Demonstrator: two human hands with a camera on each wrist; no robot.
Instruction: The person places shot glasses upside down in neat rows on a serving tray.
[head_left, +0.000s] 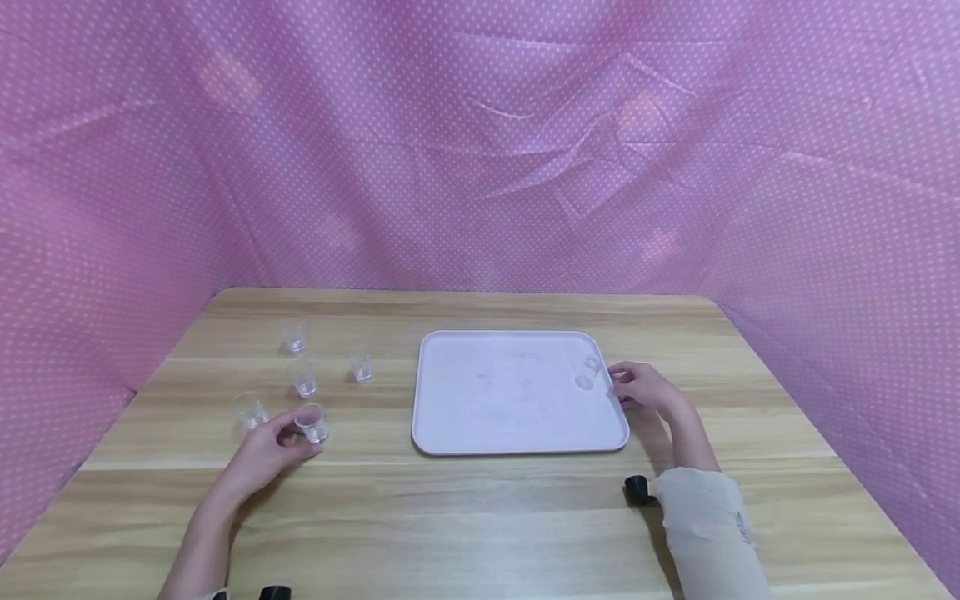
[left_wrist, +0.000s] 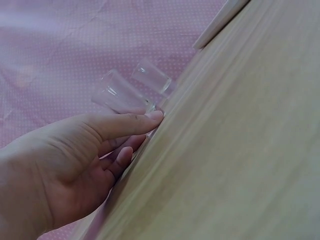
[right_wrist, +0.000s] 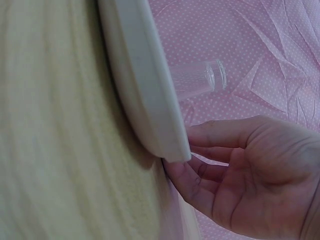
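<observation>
My left hand [head_left: 268,454] is at the table's left side, its thumb and fingers around the lower part of an upright clear shot glass [head_left: 312,423]. In the left wrist view the thumb lies along the base of this glass [left_wrist: 120,92]. My right hand [head_left: 648,389] grips the right rim of a white tray [head_left: 517,450], thumb near the top edge and fingers under it in the right wrist view. On the tray, close to that hand, an upside-down shot glass [head_left: 588,373] stands; its thick base [right_wrist: 216,76] points up.
Several more upright clear glasses stand on the left: one [head_left: 251,410] beside the left hand, others [head_left: 303,379] farther back, and one [head_left: 361,365] toward the tray. The wooden table [head_left: 480,517] is enclosed by a pink dotted cloth [head_left: 480,167].
</observation>
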